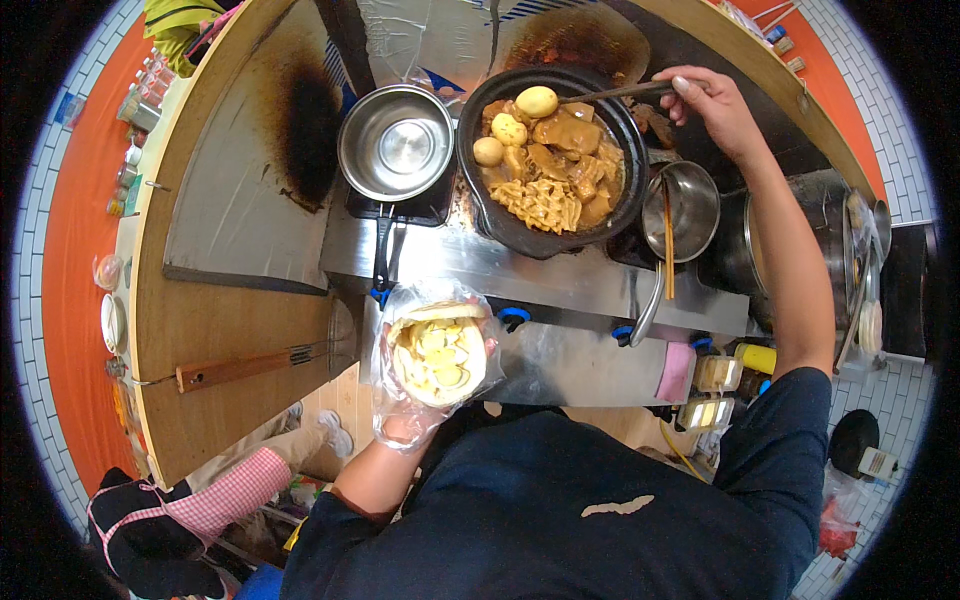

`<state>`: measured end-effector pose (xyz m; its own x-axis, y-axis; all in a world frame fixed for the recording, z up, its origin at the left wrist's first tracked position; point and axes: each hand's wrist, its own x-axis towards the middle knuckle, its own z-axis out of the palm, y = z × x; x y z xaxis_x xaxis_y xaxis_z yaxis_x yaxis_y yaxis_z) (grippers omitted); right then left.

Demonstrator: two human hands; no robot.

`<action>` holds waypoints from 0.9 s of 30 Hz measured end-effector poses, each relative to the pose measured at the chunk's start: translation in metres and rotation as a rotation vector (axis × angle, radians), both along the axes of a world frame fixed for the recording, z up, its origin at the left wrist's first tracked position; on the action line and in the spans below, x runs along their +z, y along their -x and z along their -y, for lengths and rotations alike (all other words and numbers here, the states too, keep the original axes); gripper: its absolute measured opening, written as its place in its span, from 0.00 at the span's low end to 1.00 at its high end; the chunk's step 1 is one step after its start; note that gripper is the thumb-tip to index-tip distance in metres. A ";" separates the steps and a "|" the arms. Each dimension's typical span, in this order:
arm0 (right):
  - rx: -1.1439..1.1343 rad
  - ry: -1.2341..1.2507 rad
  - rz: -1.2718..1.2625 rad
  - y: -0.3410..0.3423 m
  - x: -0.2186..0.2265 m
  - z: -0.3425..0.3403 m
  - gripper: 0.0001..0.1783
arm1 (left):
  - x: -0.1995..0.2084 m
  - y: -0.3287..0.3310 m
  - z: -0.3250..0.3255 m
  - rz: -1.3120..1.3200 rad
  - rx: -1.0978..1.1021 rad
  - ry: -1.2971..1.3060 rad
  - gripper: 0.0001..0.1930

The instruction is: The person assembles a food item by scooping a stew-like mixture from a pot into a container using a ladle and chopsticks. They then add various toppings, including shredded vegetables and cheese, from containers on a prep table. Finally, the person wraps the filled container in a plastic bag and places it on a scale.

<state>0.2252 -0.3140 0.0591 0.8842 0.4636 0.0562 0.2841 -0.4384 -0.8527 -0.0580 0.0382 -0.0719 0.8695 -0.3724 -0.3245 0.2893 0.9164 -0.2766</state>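
My left hand (402,425), in a clear plastic glove, holds a split flatbread (470,385) open side up. Chopped pale and yellow pieces (441,352), apparently egg, fill the bread. My right hand (712,104) is bare and closed round the dark handle of a long-handled spoon (620,92). The spoon reaches into a wide black pot (625,215) of brown stew. A peeled egg (537,101) sits at its far end and hides the spoon's head. Two more eggs (509,128), folded tofu sheets (537,204) and brown chunks (567,133) lie in the pot.
A steel saucepan (396,143) stands on a burner left of the pot. Right of it is a smaller steel pan (682,208) with chopsticks (669,250). A large steel pot (800,230) stands further right. A wooden partition (240,420) borders the left; someone in pink-checked sleeves (235,490) is beyond.
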 end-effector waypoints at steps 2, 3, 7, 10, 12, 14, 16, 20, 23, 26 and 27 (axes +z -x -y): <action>-0.038 -0.038 0.010 0.017 -0.006 0.000 0.16 | -0.018 0.004 0.004 0.023 0.004 -0.072 0.37; -0.062 -0.077 0.003 0.024 -0.011 0.001 0.15 | -0.019 0.004 0.005 0.030 0.001 -0.067 0.37; -0.193 -0.205 -0.041 0.036 -0.017 0.003 0.15 | -0.012 0.004 0.006 0.026 -0.017 -0.059 0.37; -0.209 -0.231 -0.052 0.045 -0.014 0.010 0.15 | -0.011 0.005 0.006 0.014 -0.019 -0.056 0.38; -0.256 -0.256 -0.059 0.057 -0.015 0.015 0.15 | -0.013 0.006 0.005 0.029 -0.016 -0.046 0.39; -0.293 -0.280 -0.065 0.061 -0.023 0.022 0.15 | -0.015 0.007 0.004 0.063 -0.014 -0.031 0.42; -0.285 -0.303 -0.069 0.063 -0.035 0.026 0.16 | -0.013 0.007 0.004 0.048 -0.022 -0.032 0.42; -0.279 -0.279 -0.035 0.083 -0.043 0.033 0.16 | -0.021 0.008 0.003 0.101 -0.001 -0.021 0.42; -0.265 -0.241 0.039 0.101 -0.050 0.036 0.15 | -0.013 0.010 0.000 0.052 -0.009 -0.021 0.42; -0.262 -0.283 0.043 0.104 -0.055 0.031 0.15 | -0.006 0.008 -0.001 0.020 -0.032 -0.070 0.43; -0.266 -0.285 0.045 0.105 -0.055 0.030 0.15 | -0.006 0.007 0.000 0.039 -0.028 -0.062 0.43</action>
